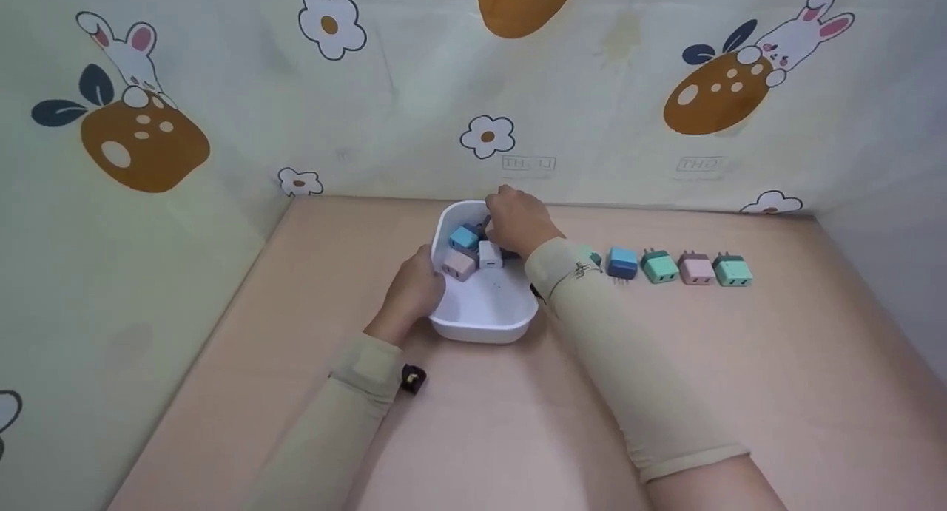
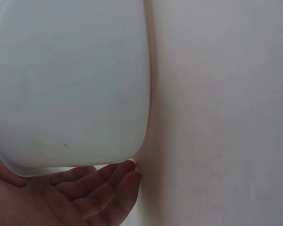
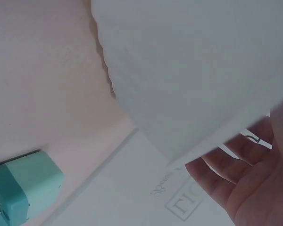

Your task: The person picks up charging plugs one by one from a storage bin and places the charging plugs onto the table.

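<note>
A white plastic tub (image 1: 481,332) stands between the two hands at the middle of the table. Several plug chargers lie at its far end, among them a blue one (image 1: 464,237), a pink one (image 1: 459,265) and a white one (image 1: 490,254). My left hand (image 1: 416,285) grips the tub's left side, its fingers along the outer wall in the left wrist view. At the far right corner, my right hand (image 1: 520,219) holds the rim, its fingers outside the wall in the right wrist view. That hand and its sleeve hide part of the contents.
Right of the tub runs a row of chargers: a partly hidden green one (image 1: 590,256), a blue one (image 1: 622,262), a green one (image 1: 659,266), a pink one (image 1: 696,268) and another green one (image 1: 732,270). A patterned wall covering (image 1: 414,126) rises behind the table (image 1: 473,430).
</note>
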### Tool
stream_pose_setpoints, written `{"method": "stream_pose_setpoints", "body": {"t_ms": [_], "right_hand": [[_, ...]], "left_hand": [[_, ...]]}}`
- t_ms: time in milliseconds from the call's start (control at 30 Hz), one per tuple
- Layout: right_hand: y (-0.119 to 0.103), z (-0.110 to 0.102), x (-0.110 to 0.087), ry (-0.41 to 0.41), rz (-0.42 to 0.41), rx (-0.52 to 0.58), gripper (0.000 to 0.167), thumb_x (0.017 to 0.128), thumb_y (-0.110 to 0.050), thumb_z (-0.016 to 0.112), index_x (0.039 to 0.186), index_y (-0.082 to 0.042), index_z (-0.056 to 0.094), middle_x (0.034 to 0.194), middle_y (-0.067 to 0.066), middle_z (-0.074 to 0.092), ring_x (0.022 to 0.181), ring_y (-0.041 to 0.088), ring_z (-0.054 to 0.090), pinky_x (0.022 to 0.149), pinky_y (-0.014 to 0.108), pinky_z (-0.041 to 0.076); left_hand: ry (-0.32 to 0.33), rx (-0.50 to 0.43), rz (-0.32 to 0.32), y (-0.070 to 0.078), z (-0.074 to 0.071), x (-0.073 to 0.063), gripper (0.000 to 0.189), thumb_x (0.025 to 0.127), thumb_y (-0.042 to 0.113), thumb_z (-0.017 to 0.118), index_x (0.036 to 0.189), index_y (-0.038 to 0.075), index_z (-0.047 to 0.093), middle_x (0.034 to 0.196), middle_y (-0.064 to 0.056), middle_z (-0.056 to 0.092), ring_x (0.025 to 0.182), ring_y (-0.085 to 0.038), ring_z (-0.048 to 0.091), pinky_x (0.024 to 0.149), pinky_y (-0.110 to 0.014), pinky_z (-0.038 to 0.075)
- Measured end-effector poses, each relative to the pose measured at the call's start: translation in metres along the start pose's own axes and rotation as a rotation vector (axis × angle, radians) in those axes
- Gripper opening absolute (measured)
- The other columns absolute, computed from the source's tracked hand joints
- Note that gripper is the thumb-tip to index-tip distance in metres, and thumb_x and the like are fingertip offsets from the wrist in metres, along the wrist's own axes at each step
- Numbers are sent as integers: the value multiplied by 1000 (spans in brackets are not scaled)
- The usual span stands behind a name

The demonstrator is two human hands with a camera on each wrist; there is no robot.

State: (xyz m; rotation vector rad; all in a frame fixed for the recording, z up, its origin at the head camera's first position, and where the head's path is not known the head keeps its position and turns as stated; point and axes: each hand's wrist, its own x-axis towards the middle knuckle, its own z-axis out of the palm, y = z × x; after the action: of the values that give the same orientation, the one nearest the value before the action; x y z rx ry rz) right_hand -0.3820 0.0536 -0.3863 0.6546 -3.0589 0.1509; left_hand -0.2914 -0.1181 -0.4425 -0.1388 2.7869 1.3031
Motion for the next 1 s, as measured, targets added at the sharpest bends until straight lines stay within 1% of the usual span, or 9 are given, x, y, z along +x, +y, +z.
{"method": "stream_pose_setpoints", "body": {"t_ms": [200, 333, 433, 500, 633, 800, 1000], "right_hand": [[-4, 2, 3, -63, 17, -18, 37, 103, -16, 67, 137, -1, 65, 123, 16, 66, 103, 28, 65, 104, 44, 58], [-3, 3, 3, -96, -9, -41, 36, 105, -18, 64, 138, -2, 66, 124, 16, 65, 102, 27, 65, 104, 44, 58], [0, 5, 3, -101, -38, -55, 35, 108, -19, 60, 138, -2, 67, 125, 16, 64, 103, 28, 66, 104, 44, 58], [2, 7, 2, -97, -44, -39, 34, 110, -21, 59, 138, -3, 66, 124, 16, 64, 104, 28, 67, 105, 45, 58], [4, 9, -1, -93, -54, -20, 33, 110, -20, 60, 140, -6, 67, 126, 16, 62, 110, 30, 68, 107, 46, 56], [2, 8, -5, -103, -32, 2, 32, 110, -19, 58, 140, -10, 69, 128, 15, 60, 113, 31, 67, 110, 48, 54], [-2, 9, -8, -140, 1, 4, 32, 110, -19, 57, 139, -9, 67, 130, 16, 64, 111, 31, 67, 111, 51, 53]], "left_hand": [[7, -5, 13, 0, -1, -1, 54, 107, 2, 44, 161, -1, 37, 160, -22, 49, 146, -40, 50, 121, -55, 40], [10, 20, 35, 0, -2, -1, 52, 107, 2, 45, 158, -2, 40, 158, -23, 52, 143, -39, 53, 120, -54, 42], [11, 41, 39, 1, -3, -1, 51, 106, 2, 46, 156, -3, 42, 156, -23, 53, 141, -38, 55, 119, -54, 43], [7, 34, 28, 2, -2, -1, 51, 107, 2, 46, 158, -2, 40, 158, -22, 52, 142, -38, 54, 120, -54, 42], [0, 20, 12, 2, -1, -2, 52, 107, 2, 45, 159, -1, 39, 159, -21, 51, 143, -38, 54, 120, -53, 42], [-1, 16, 12, 2, -1, -1, 54, 107, 3, 45, 160, 0, 38, 161, -21, 49, 146, -39, 51, 122, -54, 39], [-7, 14, 9, 0, -2, 1, 54, 108, 4, 43, 161, 0, 37, 161, -21, 49, 146, -39, 50, 122, -54, 39]]}}
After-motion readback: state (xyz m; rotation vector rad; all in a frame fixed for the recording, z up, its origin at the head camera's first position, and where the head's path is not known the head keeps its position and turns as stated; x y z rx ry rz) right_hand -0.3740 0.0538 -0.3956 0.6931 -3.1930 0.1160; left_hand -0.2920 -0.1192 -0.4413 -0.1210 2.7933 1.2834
